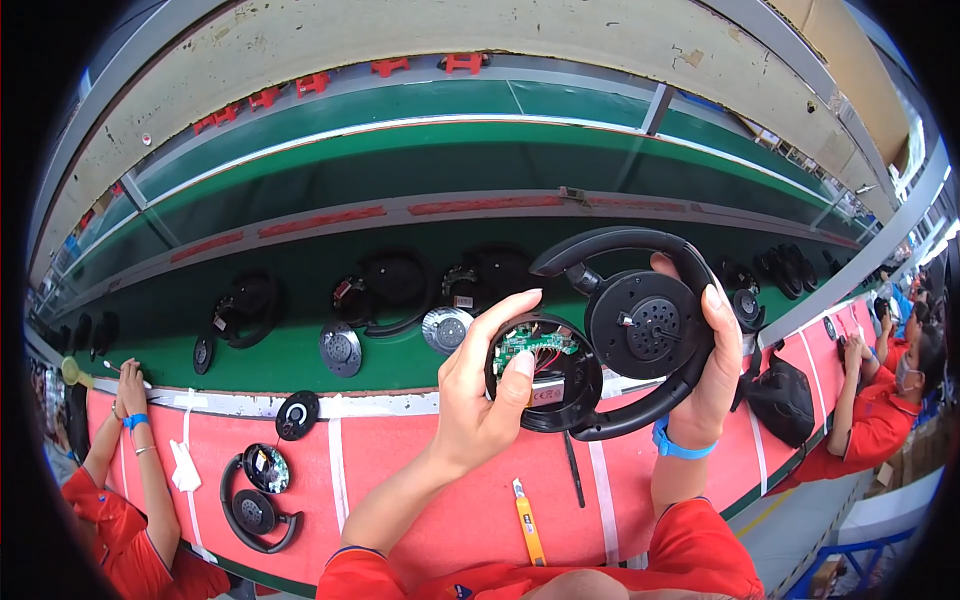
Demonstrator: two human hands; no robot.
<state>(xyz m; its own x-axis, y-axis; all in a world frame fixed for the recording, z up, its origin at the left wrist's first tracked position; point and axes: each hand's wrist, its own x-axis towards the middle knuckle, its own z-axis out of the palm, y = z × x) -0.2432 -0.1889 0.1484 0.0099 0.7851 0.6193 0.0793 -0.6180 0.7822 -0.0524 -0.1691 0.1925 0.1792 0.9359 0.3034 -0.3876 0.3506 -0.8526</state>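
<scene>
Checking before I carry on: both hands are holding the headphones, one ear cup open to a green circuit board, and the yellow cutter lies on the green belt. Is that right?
Not quite: the head view shows the yellow cutter lying on the pink mat. The rest is right.

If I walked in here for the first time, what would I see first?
Probably the big black headphones, just right of the middle, held up by the left hand and the right hand. The earcup in the left hand is open, so a green circuit board shows inside. Below them, your eye might jump to a yellow knife lying on the pink mat.
</scene>
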